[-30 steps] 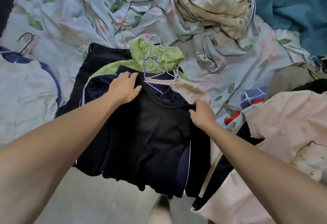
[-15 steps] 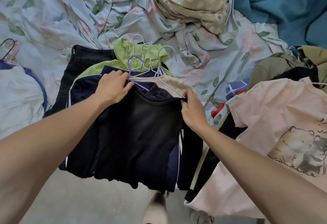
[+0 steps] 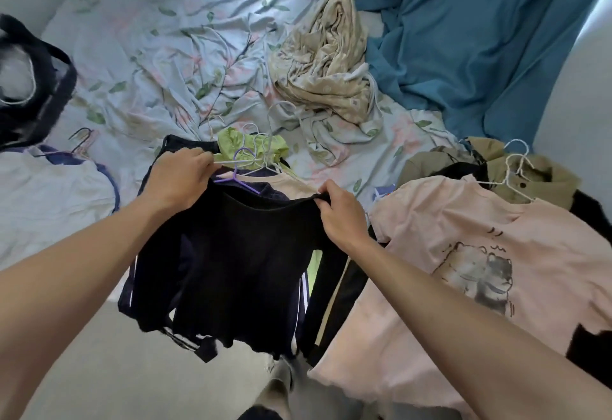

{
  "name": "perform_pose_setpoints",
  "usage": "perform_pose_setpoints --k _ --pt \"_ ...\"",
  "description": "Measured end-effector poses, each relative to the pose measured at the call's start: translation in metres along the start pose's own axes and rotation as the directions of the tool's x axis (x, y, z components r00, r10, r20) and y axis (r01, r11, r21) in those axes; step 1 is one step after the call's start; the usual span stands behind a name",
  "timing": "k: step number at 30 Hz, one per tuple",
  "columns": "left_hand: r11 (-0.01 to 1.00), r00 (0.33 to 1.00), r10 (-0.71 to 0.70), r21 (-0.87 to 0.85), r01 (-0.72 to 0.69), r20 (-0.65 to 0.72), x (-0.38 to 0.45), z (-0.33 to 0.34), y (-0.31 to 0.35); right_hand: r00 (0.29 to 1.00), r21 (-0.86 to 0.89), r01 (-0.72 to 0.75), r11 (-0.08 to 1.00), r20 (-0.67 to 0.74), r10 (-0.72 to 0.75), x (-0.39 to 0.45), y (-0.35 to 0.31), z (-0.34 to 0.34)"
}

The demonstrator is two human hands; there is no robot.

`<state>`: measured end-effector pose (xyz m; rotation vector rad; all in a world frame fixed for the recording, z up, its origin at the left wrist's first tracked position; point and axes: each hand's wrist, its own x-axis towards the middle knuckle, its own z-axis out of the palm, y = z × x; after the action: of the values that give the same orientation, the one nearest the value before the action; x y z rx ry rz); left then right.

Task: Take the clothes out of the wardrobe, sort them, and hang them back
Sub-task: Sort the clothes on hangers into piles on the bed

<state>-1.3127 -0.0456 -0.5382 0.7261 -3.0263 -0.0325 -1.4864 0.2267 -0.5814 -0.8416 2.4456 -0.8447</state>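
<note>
Black top [image 3: 238,254] hangs between left hand [image 3: 177,181] and right hand [image 3: 341,217], both gripping its shoulders.

Both bare forearms reach forward and converge on the black top [image 3: 238,254]. The left hand [image 3: 177,179], knuckles up, curls its fingers over the top's left shoulder. The right hand [image 3: 341,216] pinches the neckline at the top's right shoulder.

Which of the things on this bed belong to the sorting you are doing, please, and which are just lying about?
In hand: black top, left hand, right hand, purple hanger.
Lying about: beige floral bedding, teal curtain.
</note>
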Motion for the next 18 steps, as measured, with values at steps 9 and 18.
perform_pose_setpoints --k 9,18 --pt "0.989 0.982 -0.077 -0.135 0.054 -0.171 -0.081 -0.200 0.125 0.989 0.103 0.030 0.994 -0.150 -0.014 -0.114 -0.044 -0.186" --pt "0.965 0.991 0.104 -0.234 -0.122 -0.085 -0.135 -0.244 0.289 0.932 -0.007 -0.028 1.000 -0.362 0.024 -0.256 0.033 -0.322"
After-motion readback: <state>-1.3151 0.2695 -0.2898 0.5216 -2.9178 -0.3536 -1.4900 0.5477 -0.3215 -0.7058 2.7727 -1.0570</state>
